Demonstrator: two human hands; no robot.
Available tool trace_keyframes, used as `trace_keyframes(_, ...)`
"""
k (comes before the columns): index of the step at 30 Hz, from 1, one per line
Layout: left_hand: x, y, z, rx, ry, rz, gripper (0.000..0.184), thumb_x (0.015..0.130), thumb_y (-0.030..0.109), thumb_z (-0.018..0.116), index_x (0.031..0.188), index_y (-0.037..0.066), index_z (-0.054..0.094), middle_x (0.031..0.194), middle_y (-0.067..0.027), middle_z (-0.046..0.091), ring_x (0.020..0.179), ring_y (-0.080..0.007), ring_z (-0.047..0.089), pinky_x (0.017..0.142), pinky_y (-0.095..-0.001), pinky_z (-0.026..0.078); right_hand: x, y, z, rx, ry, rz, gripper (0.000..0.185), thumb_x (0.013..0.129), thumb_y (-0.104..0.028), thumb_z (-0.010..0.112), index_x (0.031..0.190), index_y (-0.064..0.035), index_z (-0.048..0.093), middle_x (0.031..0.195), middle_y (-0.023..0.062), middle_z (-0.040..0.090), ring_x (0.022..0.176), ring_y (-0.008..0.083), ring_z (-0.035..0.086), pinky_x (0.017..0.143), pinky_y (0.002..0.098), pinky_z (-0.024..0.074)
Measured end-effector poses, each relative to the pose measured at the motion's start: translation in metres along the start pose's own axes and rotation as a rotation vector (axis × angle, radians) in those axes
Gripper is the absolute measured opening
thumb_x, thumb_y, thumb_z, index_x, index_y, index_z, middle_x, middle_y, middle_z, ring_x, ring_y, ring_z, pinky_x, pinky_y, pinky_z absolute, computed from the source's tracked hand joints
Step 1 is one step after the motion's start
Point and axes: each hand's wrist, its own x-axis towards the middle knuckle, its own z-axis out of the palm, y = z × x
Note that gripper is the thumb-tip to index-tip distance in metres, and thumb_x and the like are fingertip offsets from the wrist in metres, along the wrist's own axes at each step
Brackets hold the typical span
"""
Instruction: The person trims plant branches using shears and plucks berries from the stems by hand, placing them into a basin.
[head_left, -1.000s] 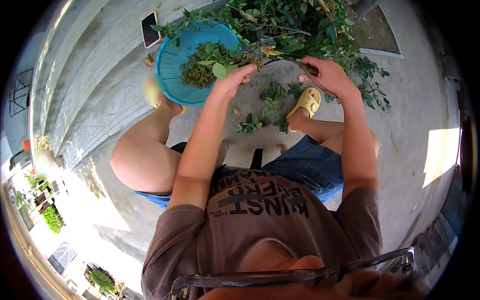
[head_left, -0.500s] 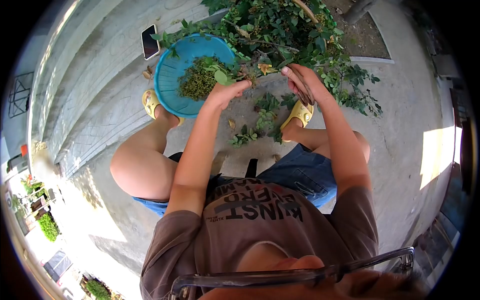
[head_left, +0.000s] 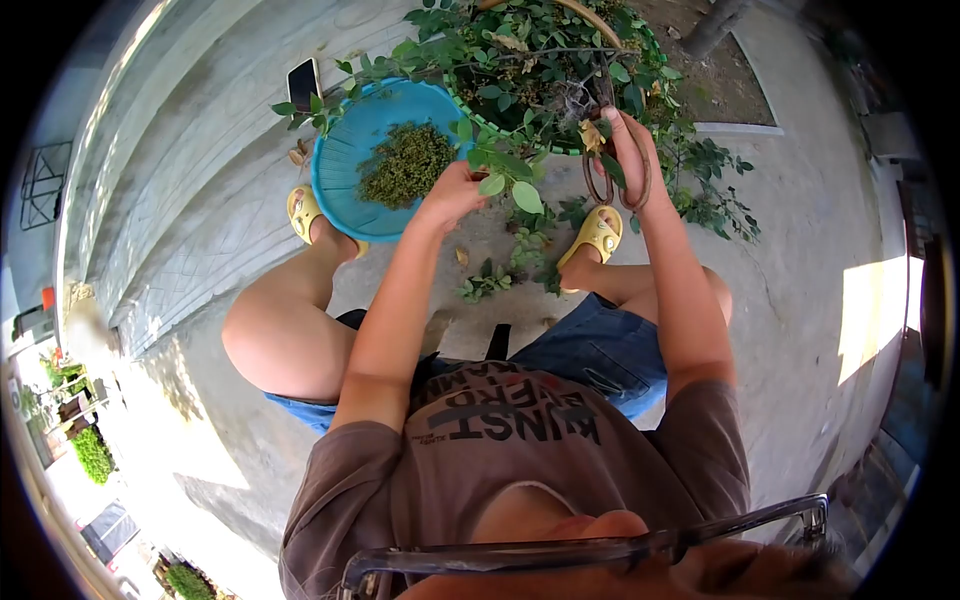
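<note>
My left hand is closed in a pinch on a leafy twig, beside the right rim of a blue plastic basin. A heap of small green berry clusters lies in the basin. My right hand grips a pair of rusty scissors. Their large loop handles hang toward me, and the blades point away, partly hidden by twigs. A yellowed leaf shows beside that hand. Beyond both hands stands a basket with a curved handle, filled with leafy, berry-bearing branches.
A phone lies on the concrete past the basin. Fallen leafy sprigs are on the ground between my feet, which wear yellow clogs. More branches spill out to the right. Curved concrete steps rise on the left.
My right hand has moved up and turned the scissors, so their loops now show. Leaves that overlapped the basin's heap are gone from there; leaves now show right of my left hand.
</note>
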Motion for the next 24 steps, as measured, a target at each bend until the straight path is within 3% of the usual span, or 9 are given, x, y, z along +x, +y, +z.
trace_keyframes(3, -0.002, -0.003, 0.009, 0.128, 0.132, 0.046, 0.015, 0.079, 0.016, 0.066, 0.084, 0.003, 0.061, 0.071, 0.001, 0.054, 0.063, -0.0121, 0.045, 0.058, -0.0302, 0.039, 0.004, 0.001, -0.006, 0.072, 0.06, 0.01, 0.049, 0.093, -0.05, 0.051, 0.092, -0.0006, 0.053, 0.056, 0.0019, 0.046, 0.047, 0.0113, 0.045, 0.047, 0.026, 0.0363)
trace_keyframes(6, 0.01, -0.023, -0.003, 0.384, 0.085, 0.118, 0.014, 0.077, 0.014, 0.066, 0.083, 0.002, 0.06, 0.069, 0.0017, 0.053, 0.063, -0.0116, 0.045, 0.059, -0.0311, 0.039, 0.009, 0.003, -0.012, 0.103, 0.129, -0.042, 0.049, 0.094, -0.048, 0.049, 0.093, 0.0008, 0.054, 0.059, 0.0038, 0.05, 0.046, 0.0118, 0.047, 0.045, 0.0256, 0.036)
trace_keyframes(10, 0.005, -0.022, 0.002, 0.285, 0.003, 0.067, 0.013, 0.077, 0.012, 0.066, 0.083, 0.003, 0.06, 0.069, 0.0016, 0.053, 0.065, -0.01, 0.045, 0.059, -0.0284, 0.038, 0.011, 0.004, -0.017, 0.055, 0.179, -0.08, 0.047, 0.093, -0.047, 0.051, 0.095, -0.0001, 0.053, 0.06, 0.0025, 0.048, 0.046, 0.0105, 0.046, 0.045, 0.0254, 0.0363)
trace_keyframes(15, -0.016, 0.004, 0.016, 0.125, -0.3, 0.035, 0.013, 0.081, 0.013, 0.067, 0.09, 0.004, 0.063, 0.071, 0.003, 0.055, 0.063, -0.006, 0.048, 0.057, -0.0228, 0.039, 0.013, 0.009, -0.02, -0.016, 0.203, -0.061, 0.047, 0.091, -0.048, 0.055, 0.089, -0.0011, 0.053, 0.058, 0.0029, 0.048, 0.05, 0.011, 0.048, 0.049, 0.0256, 0.0393)
trace_keyframes(17, -0.026, 0.014, 0.022, 0.041, -0.349, 0.035, 0.015, 0.081, 0.012, 0.067, 0.093, 0.003, 0.062, 0.072, 0.0032, 0.056, 0.063, -0.0059, 0.049, 0.058, -0.0225, 0.04, 0.018, 0.018, -0.025, -0.451, 0.179, -0.077, 0.052, 0.091, -0.053, 0.052, 0.09, -0.0011, 0.053, 0.057, 0.0072, 0.051, 0.052, 0.0173, 0.053, 0.052, 0.0296, 0.0425)
trace_keyframes(18, -0.027, 0.016, 0.024, -0.042, -0.395, 0.038, 0.017, 0.082, 0.012, 0.067, 0.095, 0.002, 0.062, 0.073, 0.0034, 0.057, 0.064, -0.0057, 0.05, 0.058, -0.0222, 0.041, 0.025, 0.032, -0.033, -0.645, 0.173, -0.076, 0.061, 0.09, -0.061, 0.044, 0.092, -0.0014, 0.054, 0.065, 0.0145, 0.058, 0.063, 0.0296, 0.061, 0.06, 0.0377, 0.0479)
trace_keyframes(22, -0.026, 0.011, 0.027, -0.111, -0.56, 0.069, 0.017, 0.082, 0.009, 0.066, 0.096, 0.002, 0.061, 0.074, 0.0029, 0.057, 0.064, -0.0053, 0.05, 0.059, -0.0214, 0.041, 0.032, 0.053, -0.049, -0.937, 0.166, -0.097, 0.061, 0.09, -0.062, 0.042, 0.097, -0.0036, 0.056, 0.066, 0.0149, 0.059, 0.065, 0.0319, 0.062, 0.063, 0.041, 0.0472)
trace_keyframes(24, -0.03, 0.018, 0.033, 0.004, -0.606, 0.085, 0.014, 0.083, 0.007, 0.065, 0.096, 0.002, 0.062, 0.074, 0.0029, 0.057, 0.065, -0.0053, 0.05, 0.059, -0.0207, 0.041, 0.022, 0.038, -0.049, -0.919, 0.097, 0.07, 0.064, 0.088, -0.065, 0.042, 0.102, -0.0039, 0.056, 0.079, 0.0221, 0.063, 0.081, 0.0393, 0.063, 0.071, 0.0445, 0.0479)
